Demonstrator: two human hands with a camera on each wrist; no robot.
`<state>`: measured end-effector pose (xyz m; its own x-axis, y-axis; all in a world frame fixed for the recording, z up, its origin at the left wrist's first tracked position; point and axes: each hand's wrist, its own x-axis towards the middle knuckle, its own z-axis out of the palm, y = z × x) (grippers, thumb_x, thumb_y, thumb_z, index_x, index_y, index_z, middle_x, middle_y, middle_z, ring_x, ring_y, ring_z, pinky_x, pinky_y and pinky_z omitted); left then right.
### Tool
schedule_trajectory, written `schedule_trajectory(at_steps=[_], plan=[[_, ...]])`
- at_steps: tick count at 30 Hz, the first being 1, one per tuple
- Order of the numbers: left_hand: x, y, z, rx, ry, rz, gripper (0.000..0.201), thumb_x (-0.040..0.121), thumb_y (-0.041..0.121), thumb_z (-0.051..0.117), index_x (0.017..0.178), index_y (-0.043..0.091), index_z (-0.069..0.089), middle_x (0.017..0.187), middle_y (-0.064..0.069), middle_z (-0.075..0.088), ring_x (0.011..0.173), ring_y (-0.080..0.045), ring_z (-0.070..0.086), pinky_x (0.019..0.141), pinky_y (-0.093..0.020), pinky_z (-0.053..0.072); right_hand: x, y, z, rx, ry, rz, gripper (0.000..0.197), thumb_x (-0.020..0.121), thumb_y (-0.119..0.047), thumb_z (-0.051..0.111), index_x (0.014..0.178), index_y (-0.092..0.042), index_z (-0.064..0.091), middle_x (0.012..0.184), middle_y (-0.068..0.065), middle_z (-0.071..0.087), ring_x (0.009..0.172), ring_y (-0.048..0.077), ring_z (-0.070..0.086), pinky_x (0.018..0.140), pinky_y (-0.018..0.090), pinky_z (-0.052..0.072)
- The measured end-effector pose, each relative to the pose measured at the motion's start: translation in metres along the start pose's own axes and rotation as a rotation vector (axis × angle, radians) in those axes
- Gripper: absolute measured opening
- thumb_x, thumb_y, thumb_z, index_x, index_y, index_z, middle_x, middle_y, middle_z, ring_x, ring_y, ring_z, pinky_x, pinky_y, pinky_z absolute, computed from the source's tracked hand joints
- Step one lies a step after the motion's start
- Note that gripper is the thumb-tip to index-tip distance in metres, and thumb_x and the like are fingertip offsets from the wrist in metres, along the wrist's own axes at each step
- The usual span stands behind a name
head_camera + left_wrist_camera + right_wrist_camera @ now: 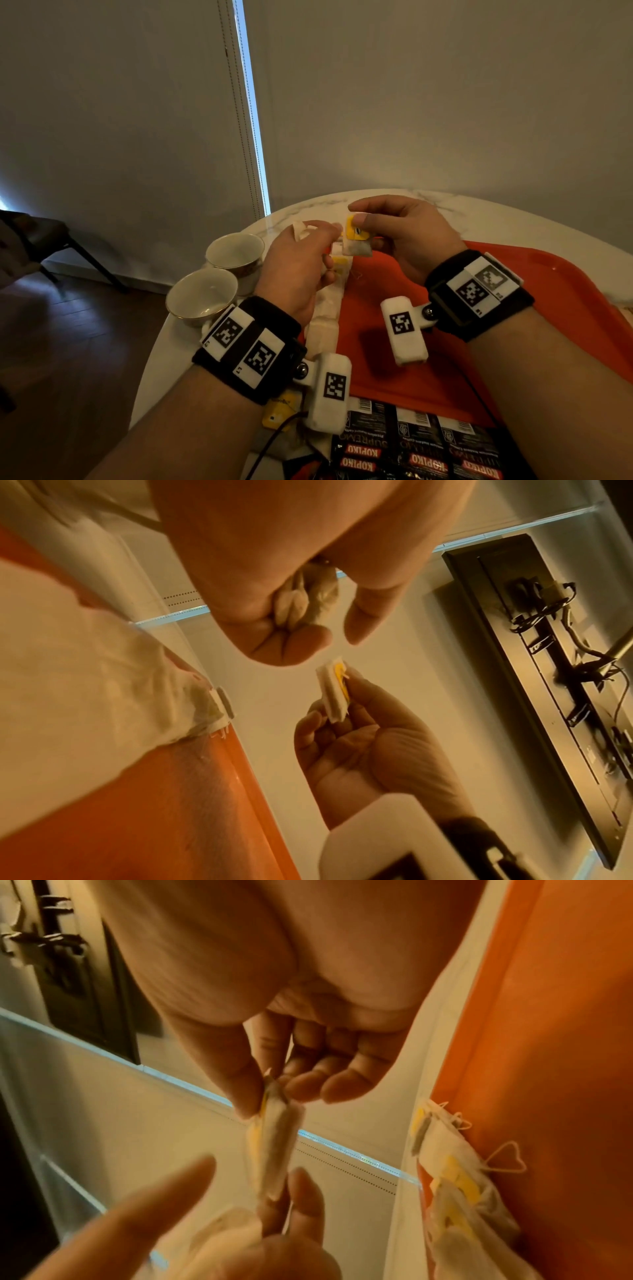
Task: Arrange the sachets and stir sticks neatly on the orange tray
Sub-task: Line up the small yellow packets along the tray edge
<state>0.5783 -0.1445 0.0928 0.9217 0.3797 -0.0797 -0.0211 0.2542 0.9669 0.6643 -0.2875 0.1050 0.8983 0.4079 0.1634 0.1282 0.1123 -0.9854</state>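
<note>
Both hands are up in the middle of the head view, above the far left corner of the orange tray [565,284]. The right hand [407,236] pinches a tea bag sachet [357,244] between thumb and fingers; it's the white one with the yellow tag on top, held in the air over the tray's upper left edge. In the right wrist view the same sachet [270,1150] shows edge-on in the centre, thumb on one side and fingertips on the other.

The left hand [301,263] is just to the left of it, fingers curled around a bunch of more white sachets [304,599] tucked into the palm (a bit of one pokes out past the knuckles in the head view). Its fingertips look like they touch the bottom end of the sachet the right hand holds, but the blur means I can't tell for sure.

A row of tea bags [325,308] lies along the tray's left edge, below the hands. At the bottom centre of the head view, black Kopiko coffee sachets [418,442] sit side by side at the tray's near edge. Two white cups [219,274] stand on the marble table [513,219] at centre left, off the tray.
</note>
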Motion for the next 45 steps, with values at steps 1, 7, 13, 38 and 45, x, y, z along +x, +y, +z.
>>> schedule_trajectory(at_steps=[1,7,13,38,45], plan=[[0.000,-0.002,-0.001,0.028,-0.031,0.011,0.017,0.095,0.023,0.072,0.110,0.013,0.071,0.072,0.003,0.063,0.057,-0.007,0.052,0.050,-0.024,0.045,0.000,0.000,0.001,-0.015,-0.005,-0.017,0.015,0.084,-0.006,0.077,0.096,-0.015,0.078,0.091,0.010,0.075,0.086,0.023,0.069,0.078,0.038,0.056],[0.003,-0.005,-0.003,0.013,0.003,0.007,0.005,0.097,0.014,0.071,0.101,0.017,0.069,0.069,0.001,0.059,0.053,-0.007,0.049,0.046,-0.022,0.042,-0.003,-0.002,0.003,0.009,0.019,-0.014,0.015,0.082,-0.022,0.079,0.094,-0.014,0.077,0.088,0.001,0.074,0.079,0.012,0.064,0.069,0.028,0.051],[0.003,-0.004,-0.004,-0.018,-0.018,-0.035,0.013,0.094,0.015,0.075,0.106,0.013,0.072,0.069,0.002,0.059,0.052,-0.005,0.048,0.043,-0.019,0.040,-0.003,-0.004,0.007,-0.065,0.005,-0.079,0.011,0.090,-0.011,0.072,0.082,-0.017,0.075,0.079,0.000,0.070,0.075,0.012,0.061,0.063,0.026,0.047],[-0.002,0.004,-0.005,-0.172,0.039,0.007,0.013,0.096,0.021,0.073,0.108,0.017,0.071,0.081,-0.005,0.063,0.055,-0.005,0.049,0.045,-0.020,0.041,-0.006,-0.009,0.008,-0.163,-0.046,-0.018,0.006,0.086,-0.004,0.076,0.092,-0.006,0.076,0.094,0.018,0.076,0.086,0.031,0.071,0.071,0.034,0.056],[-0.002,0.008,-0.003,-0.175,0.118,-0.041,0.004,0.098,0.018,0.066,0.102,0.019,0.067,0.090,-0.003,0.067,0.065,-0.010,0.053,0.049,-0.024,0.043,0.011,-0.001,0.000,0.062,0.228,0.275,0.004,0.089,0.002,0.069,0.088,-0.002,0.068,0.077,0.015,0.072,0.062,0.020,0.065,0.058,0.029,0.057]])
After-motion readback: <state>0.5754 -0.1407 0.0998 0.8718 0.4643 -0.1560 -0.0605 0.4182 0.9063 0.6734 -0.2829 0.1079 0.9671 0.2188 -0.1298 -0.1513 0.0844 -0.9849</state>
